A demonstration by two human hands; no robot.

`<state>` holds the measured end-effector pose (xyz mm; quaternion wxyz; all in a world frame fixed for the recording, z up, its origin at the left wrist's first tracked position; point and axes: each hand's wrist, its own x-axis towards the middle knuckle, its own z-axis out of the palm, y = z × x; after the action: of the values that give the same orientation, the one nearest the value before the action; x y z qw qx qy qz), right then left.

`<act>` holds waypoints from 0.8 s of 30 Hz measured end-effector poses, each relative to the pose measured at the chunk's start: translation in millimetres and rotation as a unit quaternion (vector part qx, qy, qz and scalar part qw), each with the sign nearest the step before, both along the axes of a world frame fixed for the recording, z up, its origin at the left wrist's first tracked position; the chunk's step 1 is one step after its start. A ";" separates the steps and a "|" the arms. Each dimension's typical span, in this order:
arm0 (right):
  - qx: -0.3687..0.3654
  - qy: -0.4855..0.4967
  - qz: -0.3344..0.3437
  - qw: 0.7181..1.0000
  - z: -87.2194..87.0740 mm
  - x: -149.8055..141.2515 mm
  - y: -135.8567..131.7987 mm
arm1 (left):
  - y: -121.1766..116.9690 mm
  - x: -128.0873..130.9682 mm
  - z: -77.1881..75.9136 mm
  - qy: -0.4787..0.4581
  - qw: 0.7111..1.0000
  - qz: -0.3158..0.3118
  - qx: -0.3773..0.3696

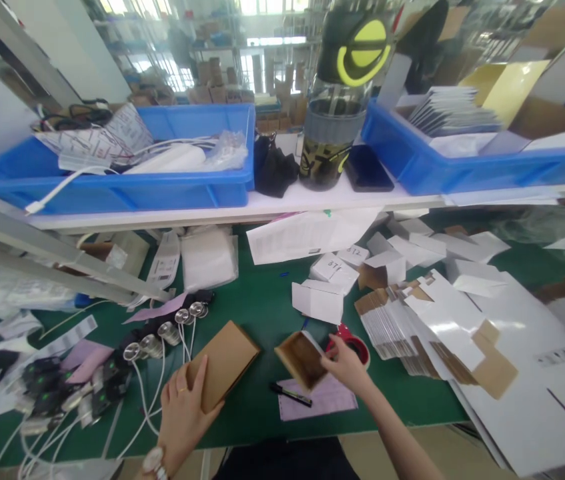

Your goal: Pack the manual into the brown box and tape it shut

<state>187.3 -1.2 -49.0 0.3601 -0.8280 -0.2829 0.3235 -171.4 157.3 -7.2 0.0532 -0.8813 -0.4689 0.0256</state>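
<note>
My left hand lies on the near end of a flat brown cardboard piece on the green table, its fingers wrapped over the edge. My right hand pinches the rim of a small open brown cardboard box, which is tilted with its opening facing me. A black marker lies on a pink sheet just below the box. A red tape roll sits behind my right hand.
Cables with metal plugs and black parts lie at the left. Flat white and brown box blanks are piled at the right. Blue bins and a dark bottle stand on the raised shelf. Papers lie mid-table.
</note>
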 end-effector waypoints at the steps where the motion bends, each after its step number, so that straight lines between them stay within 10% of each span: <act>1: 0.016 0.020 -0.003 1.000 3.7 17.3 7.7 | -1.3 0.4 0.2 -0.003 1.000 0.000 -0.002; 8: 0.150 0.075 -0.101 0.981 28.3 93.3 76.9 | -23.8 12.8 2.5 0.013 0.999 0.042 0.002; 13: 0.202 0.030 -0.150 0.967 24.1 34.3 28.6 | -37.1 19.3 -1.2 0.023 0.997 0.071 0.007; 16: 0.158 -0.199 0.057 0.966 -15.6 -29.9 -40.9 | -38.2 19.1 -4.0 0.018 0.997 0.076 0.004; 19: 0.115 -0.320 0.342 0.876 -69.3 -77.8 -93.7 | -38.8 19.4 -4.7 0.018 0.997 0.080 0.001; 24: 0.010 -0.386 0.380 0.841 -121.7 -95.3 -99.9 | -42.2 22.7 -4.8 0.028 0.995 0.091 0.005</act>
<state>92.0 -101.1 -170.7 0.0795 -0.7099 -0.6945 0.0863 -148.7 115.2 -12.0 0.0682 -0.8337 -0.5454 0.0523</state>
